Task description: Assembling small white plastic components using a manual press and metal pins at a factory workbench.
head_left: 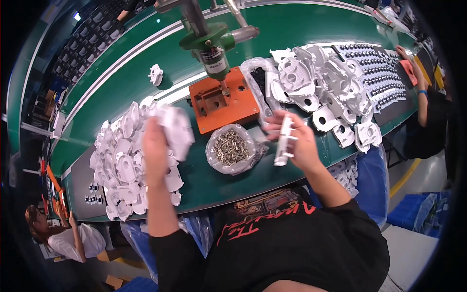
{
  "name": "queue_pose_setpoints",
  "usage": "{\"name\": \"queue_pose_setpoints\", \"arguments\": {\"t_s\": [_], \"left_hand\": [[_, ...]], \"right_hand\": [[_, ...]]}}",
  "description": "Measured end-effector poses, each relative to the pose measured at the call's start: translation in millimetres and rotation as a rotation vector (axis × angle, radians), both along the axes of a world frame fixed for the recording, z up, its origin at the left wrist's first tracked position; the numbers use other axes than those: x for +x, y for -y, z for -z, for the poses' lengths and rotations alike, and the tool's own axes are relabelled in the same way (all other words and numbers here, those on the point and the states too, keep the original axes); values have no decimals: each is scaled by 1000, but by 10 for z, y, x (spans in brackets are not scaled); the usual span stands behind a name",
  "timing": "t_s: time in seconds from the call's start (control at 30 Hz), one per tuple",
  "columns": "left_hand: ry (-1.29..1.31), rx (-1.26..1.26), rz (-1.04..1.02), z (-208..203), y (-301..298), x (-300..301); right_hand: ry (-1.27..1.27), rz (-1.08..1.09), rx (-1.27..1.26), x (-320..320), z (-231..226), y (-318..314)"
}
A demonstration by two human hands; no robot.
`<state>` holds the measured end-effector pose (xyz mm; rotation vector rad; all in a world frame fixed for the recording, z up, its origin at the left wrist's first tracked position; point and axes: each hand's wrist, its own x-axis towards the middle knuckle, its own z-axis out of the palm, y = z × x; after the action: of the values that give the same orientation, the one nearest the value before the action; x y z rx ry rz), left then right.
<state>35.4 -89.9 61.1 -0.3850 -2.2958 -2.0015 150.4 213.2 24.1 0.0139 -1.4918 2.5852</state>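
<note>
My left hand (155,146) is beside the left heap of white plastic parts (125,168). It is closed on a white plastic housing (177,131), smeared by motion. In my right hand (302,146) is another white plastic part (284,142), seen edge-on, with small tabs along it. Between the hands stands a clear bag of metal screws (230,150). Beyond it, an orange fixture block (226,108) with a recessed pocket sits under the tip of a green-collared machine head (214,61).
A second heap of white parts (316,80) lies right, past a bag of black pieces (259,80). Rows of small dark parts (374,73) fill a board. One white part (155,75) stands alone on the green bench (114,93). Co-workers are at both sides.
</note>
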Motion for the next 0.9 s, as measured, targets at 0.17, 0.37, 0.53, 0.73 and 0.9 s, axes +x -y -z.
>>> {"name": "queue_pose_setpoints", "arguments": {"t_s": [0.17,0.37,0.53,0.73,0.9], "left_hand": [[75,233,414,-5,-1032,691],[102,347,381,78,-1147,836],[3,309,252,171,-1154,863],[-145,273,206,152,-1134,837],[-100,203,214,135,-1072,818]], "right_hand": [[-73,-193,97,-100,-309,460],[-61,-129,114,-75,-136,525],[-62,-109,119,-110,-143,581],[-21,-245,90,-175,-274,535],[39,-301,84,-233,-277,553]]}}
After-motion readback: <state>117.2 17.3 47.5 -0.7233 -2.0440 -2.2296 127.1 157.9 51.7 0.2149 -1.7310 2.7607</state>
